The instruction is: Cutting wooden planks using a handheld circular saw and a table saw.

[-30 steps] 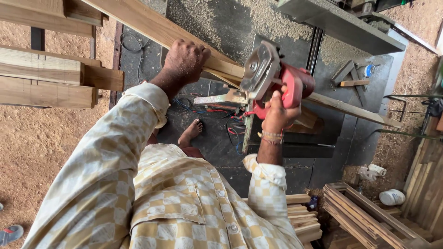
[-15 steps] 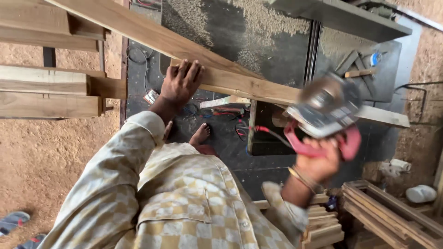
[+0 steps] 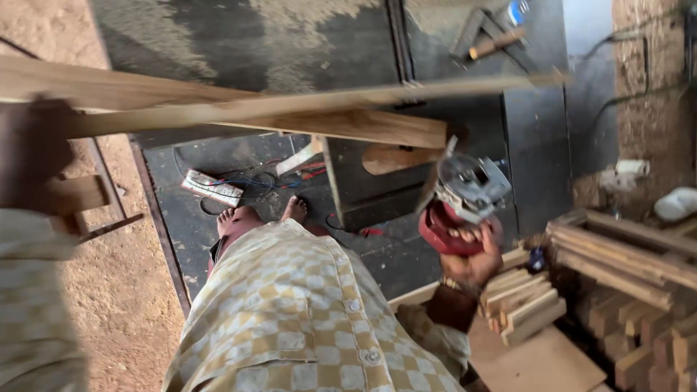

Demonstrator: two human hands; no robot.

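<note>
Gripping red rounded power tool (image 3: 465,207), long plank (image 3: 290,109)

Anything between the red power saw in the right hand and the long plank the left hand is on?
Nothing visible. The red power saw in the right hand hangs below the long plank, open air between them.

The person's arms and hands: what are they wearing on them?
Both arms are in the long sleeves of a buttoned shirt with a pale yellow and cream checked pattern. The left sleeve fills the near left edge, blurred. The left hand is bare, with no glove. The right sleeve ends above the wrist, where a thin bangle sits. The right hand is also bare.
</note>
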